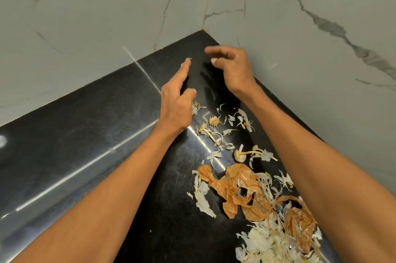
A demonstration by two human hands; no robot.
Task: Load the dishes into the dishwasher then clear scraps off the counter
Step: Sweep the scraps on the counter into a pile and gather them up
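The scraps [252, 194] lie nearest on the counter [90, 134]. They look light, thin and crumbly, best swept together, not pinched. Farther off, the left hand [175, 110] points, holding nothing; the right hand [231, 65] hangs loosely curled, holding nothing.

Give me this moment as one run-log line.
phase: clearing scraps | left hand: open, forefinger extended over counter | right hand: loosely curled, holding nothing | onion skins: on counter, untouched
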